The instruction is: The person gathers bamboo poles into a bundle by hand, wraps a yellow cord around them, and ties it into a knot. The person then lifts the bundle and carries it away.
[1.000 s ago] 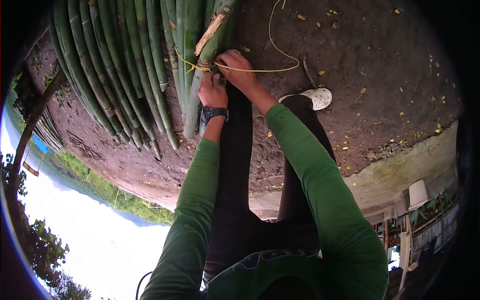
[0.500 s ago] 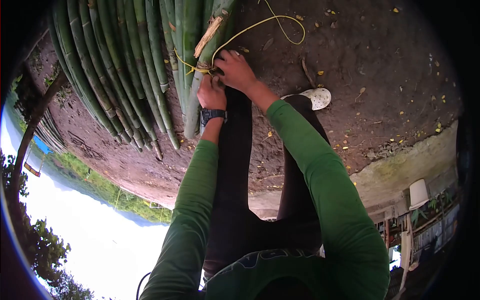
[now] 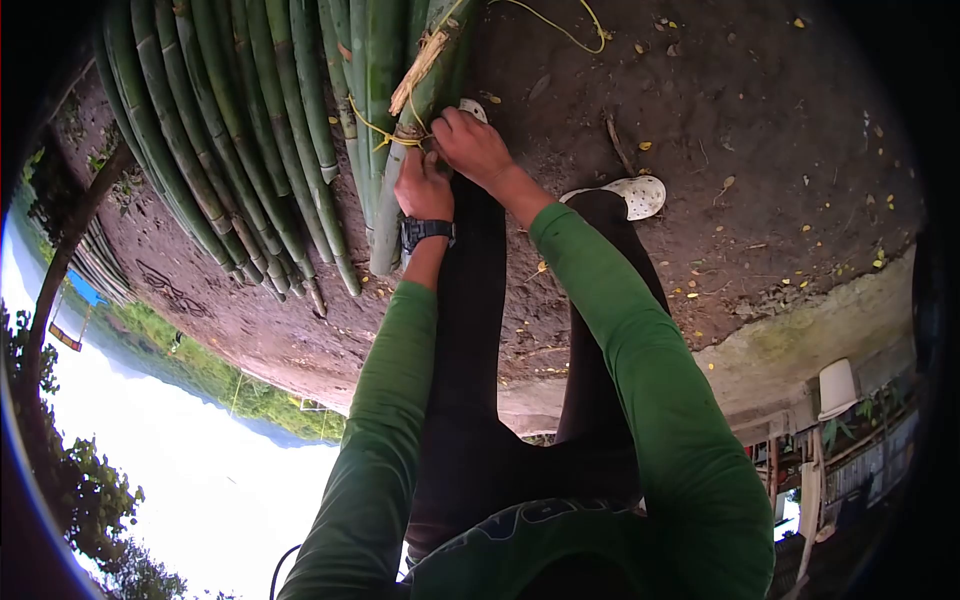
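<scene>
Yellow rope (image 3: 381,133) is wrapped around a bundle of green bamboo poles (image 3: 384,75), near their lower ends. My left hand (image 3: 424,188), with a dark watch on its wrist, is beside the end of the outermost pole, its fingers closed at the rope. My right hand (image 3: 472,147) sits just above and to the right, fingers curled in a pinch at the same spot. The exact part of the rope between the fingertips is hidden. A splintered, pale strip of wood (image 3: 418,72) shows on the outermost pole above the rope.
More bamboo poles (image 3: 215,130) lie side by side at the left. White perforated clogs (image 3: 642,196) stand on bare dirt (image 3: 760,130) with scattered yellow leaves and a stick (image 3: 618,145). A low concrete edge (image 3: 815,325) runs along the right.
My right hand has shifted slightly down. The loose rope has swung from a wide arc beside it to up along the pole, its loop now higher. One clog's toe has come into view.
</scene>
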Demonstrator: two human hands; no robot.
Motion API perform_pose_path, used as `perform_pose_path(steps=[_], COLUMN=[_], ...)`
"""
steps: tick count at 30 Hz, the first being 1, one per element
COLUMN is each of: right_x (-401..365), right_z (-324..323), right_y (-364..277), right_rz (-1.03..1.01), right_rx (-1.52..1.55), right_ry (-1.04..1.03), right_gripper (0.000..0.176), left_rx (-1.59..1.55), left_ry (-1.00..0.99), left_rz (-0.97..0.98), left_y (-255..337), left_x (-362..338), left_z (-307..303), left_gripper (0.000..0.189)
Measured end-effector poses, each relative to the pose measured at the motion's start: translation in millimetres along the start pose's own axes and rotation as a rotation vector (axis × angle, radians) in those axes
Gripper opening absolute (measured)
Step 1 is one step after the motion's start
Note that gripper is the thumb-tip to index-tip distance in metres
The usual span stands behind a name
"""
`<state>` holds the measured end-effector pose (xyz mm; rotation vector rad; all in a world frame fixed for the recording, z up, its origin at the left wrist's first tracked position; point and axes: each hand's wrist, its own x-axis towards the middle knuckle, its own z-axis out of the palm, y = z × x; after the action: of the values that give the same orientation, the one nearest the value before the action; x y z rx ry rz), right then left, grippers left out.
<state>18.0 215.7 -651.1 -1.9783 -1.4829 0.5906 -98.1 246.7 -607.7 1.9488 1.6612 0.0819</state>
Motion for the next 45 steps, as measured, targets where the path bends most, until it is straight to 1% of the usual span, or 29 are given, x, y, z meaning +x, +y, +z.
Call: perform_pose_path(steps=[1, 3, 7, 9, 13, 15, 16, 18, 19, 21, 23, 25, 26, 27, 28, 29, 30, 31, 33, 34, 35, 37, 39, 40, 41, 42, 43, 44, 45], right_x=[1, 0, 1, 3, 9, 9, 10, 14, 15, 16, 2, -2, -4, -7, -8, -7, -1, 15, 32, 29, 31, 54, 53, 42, 46, 45, 43, 37, 30], right_z=[-2, -6, -17, -20, -27, -37, -47, -73, -89, -122, -141, -168, -171, -172, -173, -170, -167, -165, -159, -135, -121, -104, -94, -98, -107, -110, -114, -120, -129], right_y=[-1, -5, -11, -15, -21, -27, -31, -45, -52, -68, -90, -132, -150, -162, -166, -166, -163, -154, -133, -116, -105, -81, -76, -80, -86, -92, -99, -106, -110], right_rz=[-0.002, 0.021, 0.035, 0.053, 0.038, 0.123, 0.116, 0.214, 0.203, 0.382, 0.340, 0.308, 0.300, 0.292, 0.277, 0.328, 0.373, 0.344, 0.326, 0.371, 0.360, 0.686, 0.555, 0.546, 0.519, 0.501, 0.506, 0.518, 0.515], right_rx=[0.000, -0.026, -0.054, -0.090, -0.144, -0.065, -0.077, 0.092, 0.077, 0.250, 0.354, 0.434, 0.412, 0.387, 0.370, 0.324, 0.283, 0.275, -0.033, -0.056, -0.088, 0.110, 0.093, 0.106, 0.106, 0.094, 0.109, 0.123, 0.112], right_ry=[0.001, -0.043, -0.094, -0.159, -0.231, -0.336, -0.343, -0.347, -0.357, -0.327, -0.293, -0.277, -0.282, -0.279, -0.269, -0.248, -0.226, -0.213, -0.020, -0.088, -0.063, -0.916, -0.886, -0.802, -0.705, -0.692, -0.695, -0.701, -0.699], right_gripper=[0.017, 0.017, 0.014, 0.012, 0.010, 0.013, 0.013, 0.017, 0.017, 0.020, 0.018, 0.016, 0.017, 0.019, 0.019, 0.019, 0.021, 0.021, 0.031, 0.039, 0.039, 0.047, 0.049, 0.046, 0.043, 0.043, 0.040, 0.038, 0.038], left_rx=[0.000, 0.001, -0.021, 0.001, 0.018, -0.008, -0.021, -0.098, -0.114, -0.122, -0.127, -0.251, -0.490, -0.507, -0.401, -0.294, -0.316, -0.257, -0.141, -0.188, -0.249, -0.302, -0.281, -0.262, -0.255, -0.277, -0.485, -0.949, -1.293], left_ry=[0.002, -0.059, -0.076, 0.024, 0.035, 0.032, 0.035, -0.021, -0.013, -0.048, -0.047, -0.149, -0.343, -0.339, -0.316, -0.281, -0.248, -0.235, -0.204, -0.152, -0.092, -0.082, -0.137, -0.145, -0.135, -0.239, -0.344, -0.470, -0.525], left_rz=[0.000, -0.033, -0.082, 0.035, 0.004, -0.009, -0.017, -0.055, -0.064, -0.028, -0.033, -0.203, -0.504, -0.502, -0.397, -0.291, -0.362, -0.320, -0.238, -0.138, -0.026, -0.096, -0.132, -0.142, -0.140, -0.213, -0.381, -0.255, -0.476], left_y=[3, 8, 7, 7, 10, 14, 16, 18, 18, 13, 10, 11, 3, 0, -2, -4, -6, -8, 8, 7, 6, 15, 4, -3, 0, 7, -27, -67, -59], left_x=[0, 0, 0, 1, 1, 0, 0, 2, 3, 3, 9, 12, 15, 12, 14, 17, 17, 17, 17, 12, 12, 12, 12, 3, 13, 20, 18, 3, 5], left_z=[-2, -7, -5, -4, -6, -7, -7, -11, -12, -12, -11, -16, -18, -19, -17, -11, -4, -1, -17, -19, -20, -22, -14, -9, -10, -19, 8, 50, 45], left_gripper=[0.013, 0.009, 0.010, 0.010, 0.007, 0.005, 0.005, 0.008, 0.008, 0.007, 0.003, 0.012, 0.025, 0.025, 0.028, 0.032, 0.036, 0.033, 0.027, 0.023, 0.020, 0.017, 0.016, 0.016, 0.016, 0.021, 0.025, 0.028, 0.030])
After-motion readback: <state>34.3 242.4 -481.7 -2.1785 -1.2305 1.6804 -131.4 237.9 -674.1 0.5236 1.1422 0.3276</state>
